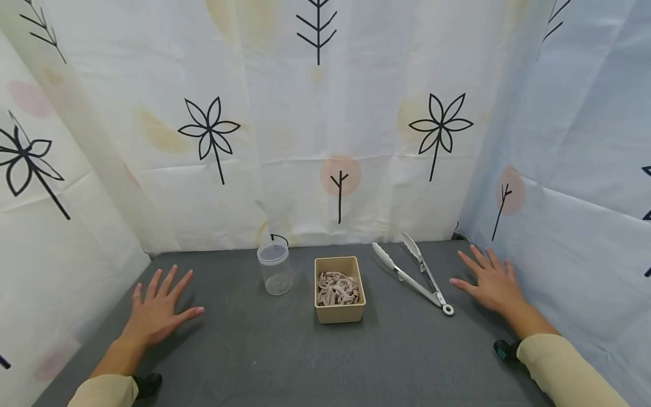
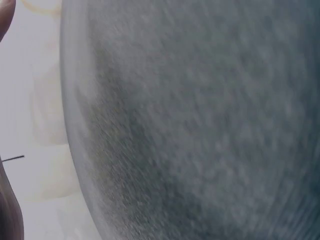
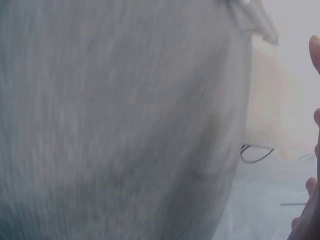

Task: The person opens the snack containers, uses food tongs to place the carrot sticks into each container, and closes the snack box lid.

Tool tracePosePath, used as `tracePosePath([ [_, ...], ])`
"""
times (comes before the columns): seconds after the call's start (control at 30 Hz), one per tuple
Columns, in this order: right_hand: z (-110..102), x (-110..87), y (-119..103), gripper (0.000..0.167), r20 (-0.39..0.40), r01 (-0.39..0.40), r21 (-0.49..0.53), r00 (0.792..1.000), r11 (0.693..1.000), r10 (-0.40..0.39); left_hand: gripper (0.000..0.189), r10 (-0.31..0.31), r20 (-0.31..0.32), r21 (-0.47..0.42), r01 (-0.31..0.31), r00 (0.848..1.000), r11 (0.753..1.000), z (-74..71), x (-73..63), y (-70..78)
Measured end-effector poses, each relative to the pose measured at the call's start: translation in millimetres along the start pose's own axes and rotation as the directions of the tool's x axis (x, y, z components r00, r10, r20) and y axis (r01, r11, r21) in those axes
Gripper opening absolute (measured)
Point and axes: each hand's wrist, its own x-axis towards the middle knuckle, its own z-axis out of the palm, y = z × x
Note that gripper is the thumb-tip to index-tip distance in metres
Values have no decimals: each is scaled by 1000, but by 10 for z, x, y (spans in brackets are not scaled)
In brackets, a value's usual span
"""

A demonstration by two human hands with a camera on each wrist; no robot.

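Note:
My left hand [image 1: 156, 316] is spread over the left part of the grey table, fingers straight, holding nothing. The right hand [image 1: 493, 285] is likewise spread at the right side, just right of a pair of metal tongs [image 1: 422, 282] with pale scalloped tips. Those tongs lie spread apart, tips toward the back. In the middle stands a tan rectangular container [image 1: 339, 315] with a heap of greyish-pink strips [image 1: 338, 288] in it. Left of it is a clear plastic cup [image 1: 276, 271], nearer to my left hand. In the right wrist view a tong tip [image 3: 260, 20] shows at the top.
The dark grey table [image 1: 244, 356] ends at a white patterned cloth [image 1: 274, 198] behind and at both sides. A dark strap with a small device [image 1: 503, 349] sits on the right wrist, another [image 1: 147, 386] on the left.

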Motion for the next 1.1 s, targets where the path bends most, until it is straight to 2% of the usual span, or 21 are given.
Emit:
tracePosePath([
  [0.13,-23,-11,-118,80,-76,35,49,997,998,-31,95,37,-71,-41,-40,997,998,-22,21,79],
  [0.33,-2,-18,-327,76,-150,108,186,985,977,-81,92,96,-200,-131,-124,975,984,-59,62,260],
  [0.47,32,-18,-483,72,-180,129,298,981,946,-78,90,92,-221,-234,-144,971,962,-62,93,388],
  [0.6,41,-5,-662,69,-187,135,408,980,903,-62,90,52,-217,-333,-124,975,935,-60,142,517],
  [0.7,39,4,-814,66,-209,150,461,976,875,-58,89,25,-228,-402,-118,973,908,-59,194,620],
  [0.87,66,30,-1053,63,-257,181,490,965,853,-57,86,-11,-256,-519,-128,967,845,-53,269,798],
  [0.97,101,64,-1170,60,-293,222,515,953,828,-74,84,-27,-288,-584,-154,957,797,-48,312,888],
  [1.1,164,117,-1306,59,-349,307,555,930,773,-119,82,-47,-338,-641,-193,940,743,-25,374,989],
])
